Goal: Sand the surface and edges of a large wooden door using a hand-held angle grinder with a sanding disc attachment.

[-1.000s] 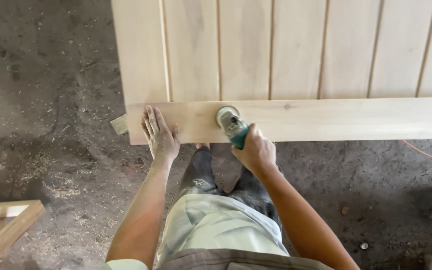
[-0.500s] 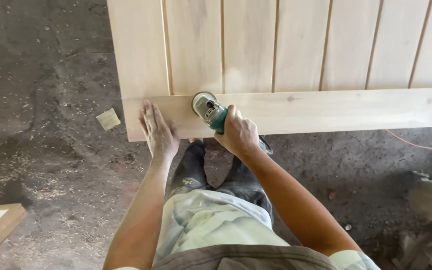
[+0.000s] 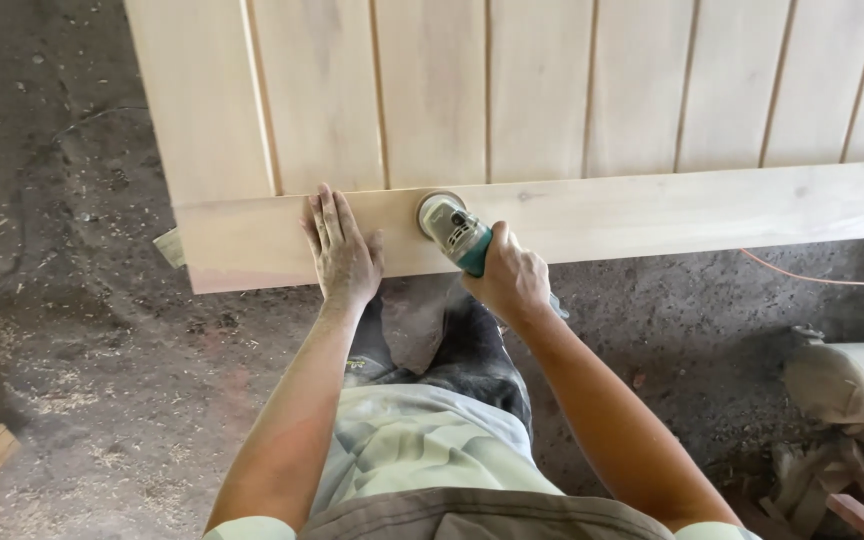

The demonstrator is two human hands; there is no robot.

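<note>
Bare board (image 3: 712,210) right of sander (image 3: 449,225); left hand (image 3: 343,255) blocks leftward.

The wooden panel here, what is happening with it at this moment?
A person stands over a pale wooden panel made of vertical boards with a cross rail along its near edge. The left hand lies flat on the rail. The right hand grips a teal handheld sander, whose round head sits on the rail's upper edge. Sawdust and shavings cover the concrete floor.

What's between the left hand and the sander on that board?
In the head view, only bare wood of the bottom rail separates the flat left hand from the sander gripped by the right hand.
</note>
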